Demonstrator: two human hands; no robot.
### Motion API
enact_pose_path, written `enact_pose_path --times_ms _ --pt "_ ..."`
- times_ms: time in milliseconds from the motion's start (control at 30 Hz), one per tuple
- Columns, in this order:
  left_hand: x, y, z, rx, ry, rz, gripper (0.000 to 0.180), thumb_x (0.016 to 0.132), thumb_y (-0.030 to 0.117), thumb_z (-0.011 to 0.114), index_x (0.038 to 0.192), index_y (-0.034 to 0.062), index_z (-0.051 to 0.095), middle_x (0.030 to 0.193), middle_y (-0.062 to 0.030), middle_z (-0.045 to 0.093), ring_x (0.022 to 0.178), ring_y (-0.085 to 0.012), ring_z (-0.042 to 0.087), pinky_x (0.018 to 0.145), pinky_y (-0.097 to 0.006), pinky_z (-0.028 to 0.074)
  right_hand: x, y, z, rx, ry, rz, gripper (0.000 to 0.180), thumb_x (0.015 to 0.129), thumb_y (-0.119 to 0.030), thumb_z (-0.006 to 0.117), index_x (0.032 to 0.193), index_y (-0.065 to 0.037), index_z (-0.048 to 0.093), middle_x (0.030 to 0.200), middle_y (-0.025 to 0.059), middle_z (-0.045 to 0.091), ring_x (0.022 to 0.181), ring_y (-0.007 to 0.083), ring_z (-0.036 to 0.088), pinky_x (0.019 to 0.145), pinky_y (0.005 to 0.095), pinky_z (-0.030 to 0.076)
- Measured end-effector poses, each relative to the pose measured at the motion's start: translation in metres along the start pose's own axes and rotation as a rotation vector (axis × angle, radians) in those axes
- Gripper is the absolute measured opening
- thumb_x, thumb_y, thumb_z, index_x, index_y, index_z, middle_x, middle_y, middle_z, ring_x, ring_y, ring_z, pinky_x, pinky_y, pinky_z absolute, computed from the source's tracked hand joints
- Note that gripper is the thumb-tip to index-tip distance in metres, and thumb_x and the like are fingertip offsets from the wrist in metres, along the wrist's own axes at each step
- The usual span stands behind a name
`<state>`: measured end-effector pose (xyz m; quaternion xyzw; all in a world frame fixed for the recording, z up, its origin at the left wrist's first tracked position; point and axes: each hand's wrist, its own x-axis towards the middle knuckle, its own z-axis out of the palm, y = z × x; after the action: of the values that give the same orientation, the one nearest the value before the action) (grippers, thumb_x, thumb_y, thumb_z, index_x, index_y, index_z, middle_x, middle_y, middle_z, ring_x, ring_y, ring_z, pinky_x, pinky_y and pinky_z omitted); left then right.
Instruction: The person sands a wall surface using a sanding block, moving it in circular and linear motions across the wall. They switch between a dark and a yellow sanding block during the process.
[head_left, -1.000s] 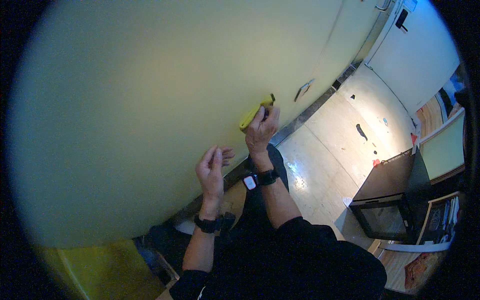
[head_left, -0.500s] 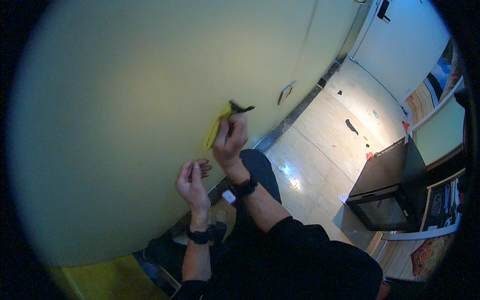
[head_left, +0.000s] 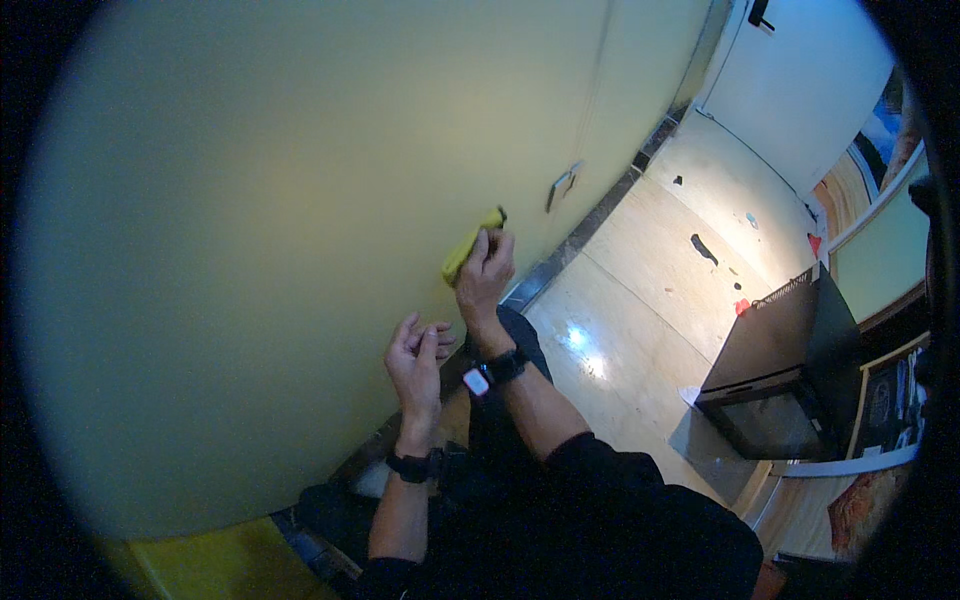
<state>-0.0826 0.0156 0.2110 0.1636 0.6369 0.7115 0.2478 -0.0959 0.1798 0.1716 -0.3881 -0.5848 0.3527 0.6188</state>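
In front of a pale yellow-green wall [head_left: 250, 240], my right hand [head_left: 487, 268] is closed round a long yellow object with a black tip [head_left: 462, 255]. It tilts up to the right, close to the wall; its exact kind is not clear. To the lower left, my left hand [head_left: 415, 360] is raised beside the wall, palm turned up, fingers loosely bent and apart. Nothing shows between them. A dark band sits on each wrist, the right one with a small bright screen.
A small plate [head_left: 562, 187] is on the wall, right of my hands. Black and red scraps [head_left: 704, 250] lie on the light tiled floor [head_left: 630, 330]. A black box-shaped cabinet [head_left: 775, 370] stands at the right, a white door [head_left: 800, 100] beyond. Yellow surface [head_left: 220, 560] at lower left.
Both hands have shifted a little to the right in the view. The yellow object moved with my right hand, and its black end shows less now. My left fingers have spread slightly.
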Motion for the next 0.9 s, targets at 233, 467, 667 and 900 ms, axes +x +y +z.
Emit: enact_pose_path --times_ms 233,467,667,900 --pt "-0.001 -0.006 0.007 0.023 -0.054 -0.008 0.046 0.099 0.011 0.057 0.137 -0.0104 0.042 0.1 -0.0146 0.072 0.08 -0.0166 0.069 0.068 -0.025 0.053 0.084 0.05 -0.006 -0.109 0.207 0.145 0.029 0.1 -0.028 0.052 0.095 0.0 0.055 0.085 0.0193 0.062 0.08 0.0339 0.06 0.075 0.0447 0.046" --pt "0.001 -0.017 0.012 0.048 -0.047 -0.062 0.044 0.1 0.007 0.053 0.138 -0.0099 0.042 0.1 -0.0153 0.071 0.083 -0.0174 0.069 0.068 -0.025 0.053 0.056 0.071 -0.011 -0.188 0.161 0.154 0.016 0.097 -0.015 0.057 0.1 0.001 0.055 0.105 0.0196 0.055 0.1 0.0368 0.053 0.088 0.0439 0.043" --pt "0.003 -0.013 0.016 0.037 -0.059 -0.024 0.046 0.1 0.008 0.054 0.139 -0.0092 0.04 0.101 -0.0156 0.071 0.083 -0.0169 0.069 0.068 -0.025 0.053 0.089 -0.014 0.006 0.107 0.179 -0.329 0.014 0.096 -0.008 0.057 0.108 -0.002 0.055 0.135 0.0217 0.051 0.127 0.0382 0.048 0.107 0.0449 0.038" --pt "0.0 0.002 0.012 0.078 -0.042 -0.023 0.048 0.099 0.009 0.056 0.139 -0.0099 0.04 0.099 -0.0154 0.071 0.082 -0.0167 0.067 0.068 -0.026 0.053 0.14 0.001 0.013 0.044 0.192 -0.205 0.045 0.104 -0.015 0.038 0.145 0.004 0.037 0.153 0.024 0.033 0.144 0.0371 0.031 0.118 0.044 0.026"
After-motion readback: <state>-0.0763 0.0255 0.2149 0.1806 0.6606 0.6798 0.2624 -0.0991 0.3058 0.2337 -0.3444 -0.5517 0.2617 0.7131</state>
